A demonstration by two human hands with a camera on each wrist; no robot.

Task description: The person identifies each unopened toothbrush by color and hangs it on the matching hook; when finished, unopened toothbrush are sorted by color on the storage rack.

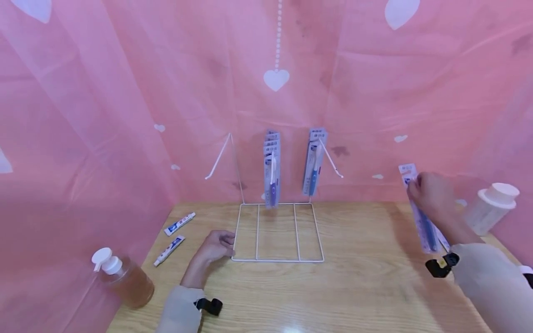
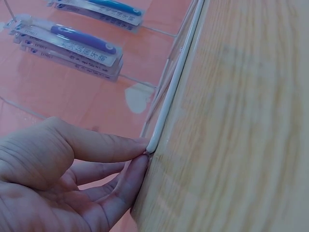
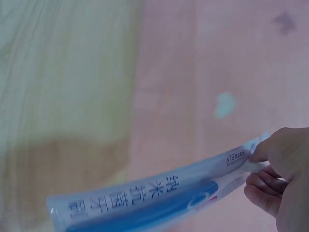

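A white wire display rack [image 1: 278, 261] stands on the wooden table. My left hand [image 1: 218, 245] is at its front left corner, and in the left wrist view thumb and forefinger pinch the white rod [image 2: 170, 99] there. Over at the far right, my right hand [image 1: 433, 196] grips a packaged toothbrush [image 1: 422, 226] near its top, off the table. The blue handle [image 3: 159, 212] shows through the clear pack in the right wrist view. Several packs with a purple toothbrush [image 1: 272, 180] in front hang on the rack's middle hook. Blue toothbrush packs [image 1: 314, 162] hang on the right one.
The rack's left hook [image 1: 218, 156] is bare. Two toothpaste tubes [image 1: 180, 224] lie left of the rack, behind a pump bottle [image 1: 127, 282] of amber liquid. A white-capped jar [image 1: 491, 208] stands beyond my right forearm. Pink curtain [image 1: 358, 92] closes off the back and sides.
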